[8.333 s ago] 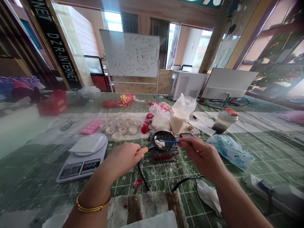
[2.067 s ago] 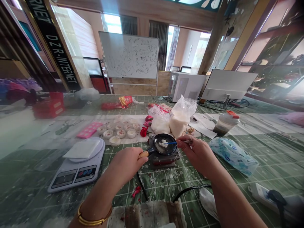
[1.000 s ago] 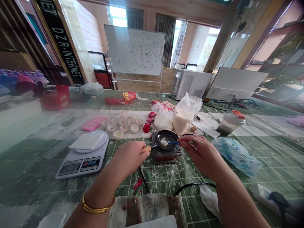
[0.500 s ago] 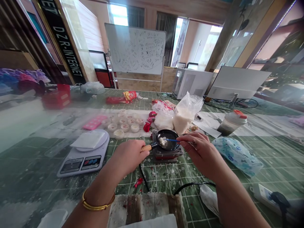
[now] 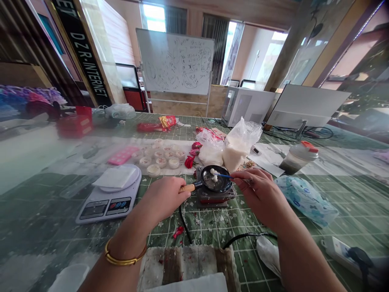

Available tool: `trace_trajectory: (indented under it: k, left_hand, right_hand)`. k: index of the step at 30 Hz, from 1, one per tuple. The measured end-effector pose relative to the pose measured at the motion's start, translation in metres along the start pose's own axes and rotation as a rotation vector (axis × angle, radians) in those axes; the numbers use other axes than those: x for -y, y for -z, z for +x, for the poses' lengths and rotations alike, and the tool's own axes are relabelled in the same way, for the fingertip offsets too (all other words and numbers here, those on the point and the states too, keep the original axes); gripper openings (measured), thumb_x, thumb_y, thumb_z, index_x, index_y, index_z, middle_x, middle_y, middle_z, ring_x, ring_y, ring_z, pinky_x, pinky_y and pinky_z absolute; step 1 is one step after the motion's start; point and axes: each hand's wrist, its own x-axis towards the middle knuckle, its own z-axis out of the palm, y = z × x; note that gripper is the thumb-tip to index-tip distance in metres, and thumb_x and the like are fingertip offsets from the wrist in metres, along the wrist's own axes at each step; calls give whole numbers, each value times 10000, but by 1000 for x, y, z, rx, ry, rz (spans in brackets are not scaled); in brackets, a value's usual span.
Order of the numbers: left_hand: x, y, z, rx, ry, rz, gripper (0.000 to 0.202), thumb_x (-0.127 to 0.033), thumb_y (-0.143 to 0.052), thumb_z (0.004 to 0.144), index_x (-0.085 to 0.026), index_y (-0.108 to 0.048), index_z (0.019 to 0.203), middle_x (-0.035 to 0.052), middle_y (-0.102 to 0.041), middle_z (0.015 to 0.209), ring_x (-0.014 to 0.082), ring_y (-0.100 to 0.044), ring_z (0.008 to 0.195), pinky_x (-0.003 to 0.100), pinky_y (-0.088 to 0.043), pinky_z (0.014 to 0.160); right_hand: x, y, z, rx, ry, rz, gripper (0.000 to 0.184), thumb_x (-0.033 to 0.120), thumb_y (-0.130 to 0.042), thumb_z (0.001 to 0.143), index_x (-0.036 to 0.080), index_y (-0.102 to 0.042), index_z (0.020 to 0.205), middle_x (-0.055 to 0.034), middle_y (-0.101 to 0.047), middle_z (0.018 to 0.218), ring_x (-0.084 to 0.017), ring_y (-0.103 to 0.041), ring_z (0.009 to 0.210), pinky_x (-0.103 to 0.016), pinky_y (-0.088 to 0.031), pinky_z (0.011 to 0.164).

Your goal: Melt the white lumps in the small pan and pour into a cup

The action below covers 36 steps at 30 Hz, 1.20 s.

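My left hand point(image 5: 165, 198) is closed round the wooden handle of a small black pan point(image 5: 216, 182). The pan sits on a little red and grey hot plate point(image 5: 215, 195) on the green cutting mat. My right hand point(image 5: 260, 194) pinches a thin blue stick point(image 5: 224, 175) whose tip rests among white lumps point(image 5: 213, 174) in the pan's far side. A gold bangle point(image 5: 124, 256) circles my left wrist.
A white kitchen scale point(image 5: 109, 194) stands at the left. Several small filled cups point(image 5: 162, 157), a pink mould point(image 5: 123, 155), red petals and two clear bags of white flakes point(image 5: 235, 145) lie behind the pan. A shaker bottle point(image 5: 297, 157), patterned pouch point(image 5: 306, 198) and power strip point(image 5: 349, 255) are right.
The white lumps have shrunk and shifted to the pan's far side as the stick moved through them. Both hands keep their grips, and the view has drifted slightly.
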Motion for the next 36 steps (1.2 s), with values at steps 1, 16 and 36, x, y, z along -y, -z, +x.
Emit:
trace_trajectory:
  k: [1,16,36]
  left_hand:
    - [0,0,0,2,-1,-2,248,-382,-446,793,-201,-491,628,4,-578,623,153,-498,568,261,-229,488]
    - [-6,-2,3,53,23,34,249,-377,-438,807,-196,-490,644,18,-588,648,158,-504,578,269,-230,492]
    - [-6,-2,3,51,26,22,242,-360,-416,792,-193,-473,626,17,-579,638,150,-485,567,267,-231,493]
  right_hand:
    - [-1,0,0,-5,3,-9,236,301,-448,896,214,-649,983,-62,-689,922,-215,-580,928,-444,-369,912]
    - [-5,-4,-1,48,11,-33,238,303,-451,892,225,-661,970,-52,-679,902,-207,-566,936,-428,-359,924]
    - [4,7,-6,170,105,46,203,272,-442,909,245,-621,1000,-12,-680,913,-170,-565,947,-382,-351,930]
